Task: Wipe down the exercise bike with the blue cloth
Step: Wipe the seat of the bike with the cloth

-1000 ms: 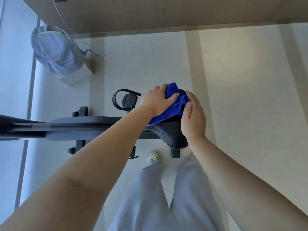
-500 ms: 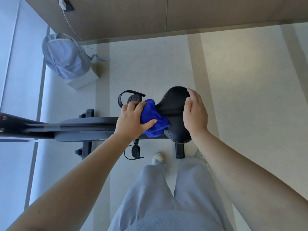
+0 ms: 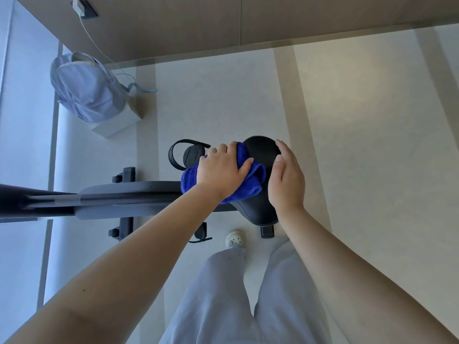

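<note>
Seen from above, a person stands beside a dark exercise bike (image 3: 129, 192) and works at its black saddle (image 3: 260, 151). The left hand (image 3: 221, 172) lies palm down on the blue cloth (image 3: 253, 187), its fingers (image 3: 224, 148) curled over the far edge of the bunched fabric and the thumb pressed onto it, grasping the cloth against the saddle. The cloth sits bunched on the front, narrower part of the saddle, where it meets the bike's long frame, with folds spilling out on both sides of the hand.

The right hand (image 3: 285, 180) rests flat against the saddle's wide rear edge, fingers (image 3: 283, 147) straight and released, holding nothing. The cloth's nearest fold lies just beside that hand's thumb.

A strapped pedal (image 3: 192, 155) shows on the far side of the bike, just beyond the left hand. The bike's frame runs off to the left edge of the view.

Below the arms are pale trousers (image 3: 218, 294) and the toe of a white shoe (image 3: 233, 239) on the light floor (image 3: 372, 145). A pale blue backpack (image 3: 87, 90) rests on a white box (image 3: 116, 125) near the wall, well apart from the bike, with a thin white cable (image 3: 99, 48) running up to a wall plug (image 3: 79, 6).
</note>
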### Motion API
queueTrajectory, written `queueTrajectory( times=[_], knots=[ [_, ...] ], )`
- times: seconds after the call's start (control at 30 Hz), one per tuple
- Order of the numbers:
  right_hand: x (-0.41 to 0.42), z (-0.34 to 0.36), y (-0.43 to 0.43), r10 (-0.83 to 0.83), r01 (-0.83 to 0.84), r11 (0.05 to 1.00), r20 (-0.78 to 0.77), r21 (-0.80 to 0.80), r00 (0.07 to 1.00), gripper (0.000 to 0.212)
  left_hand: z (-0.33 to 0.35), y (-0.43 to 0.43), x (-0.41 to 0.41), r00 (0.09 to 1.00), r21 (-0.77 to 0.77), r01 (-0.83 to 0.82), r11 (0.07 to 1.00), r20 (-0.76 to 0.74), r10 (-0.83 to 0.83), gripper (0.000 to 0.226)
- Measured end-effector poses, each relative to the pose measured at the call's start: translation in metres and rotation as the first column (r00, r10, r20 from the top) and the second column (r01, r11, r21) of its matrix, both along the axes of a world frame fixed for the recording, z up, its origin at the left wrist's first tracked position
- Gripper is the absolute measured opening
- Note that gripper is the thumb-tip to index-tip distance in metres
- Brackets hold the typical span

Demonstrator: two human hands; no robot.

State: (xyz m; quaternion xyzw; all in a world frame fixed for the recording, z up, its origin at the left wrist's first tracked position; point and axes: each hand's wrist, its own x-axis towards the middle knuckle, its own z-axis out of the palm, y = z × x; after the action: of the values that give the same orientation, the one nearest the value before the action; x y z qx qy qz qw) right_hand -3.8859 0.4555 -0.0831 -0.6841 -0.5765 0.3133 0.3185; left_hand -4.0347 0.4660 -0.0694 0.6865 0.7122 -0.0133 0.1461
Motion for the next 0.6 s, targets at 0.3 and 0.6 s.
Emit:
queueTrajectory(
  times=[0.3, 0.6],
  knots=[
    [0.008, 0.003, 0.000, -0.042, 0.034, 0.998, -0.167, -0.052, 0.985, 0.056, 0.002, 0.036, 0.050, 0.994, 0.136, -0.064, 0.989, 0.097, 0.051, 0.056],
    [0.019, 0.038, 0.017, -0.075, 0.086, 0.989, -0.093, 0.117, 0.993, 0.044, 0.006, 0.002, 0.012, 0.904, 0.103, 0.115, 0.988, 0.401, -0.148, 0.081]
  ],
)
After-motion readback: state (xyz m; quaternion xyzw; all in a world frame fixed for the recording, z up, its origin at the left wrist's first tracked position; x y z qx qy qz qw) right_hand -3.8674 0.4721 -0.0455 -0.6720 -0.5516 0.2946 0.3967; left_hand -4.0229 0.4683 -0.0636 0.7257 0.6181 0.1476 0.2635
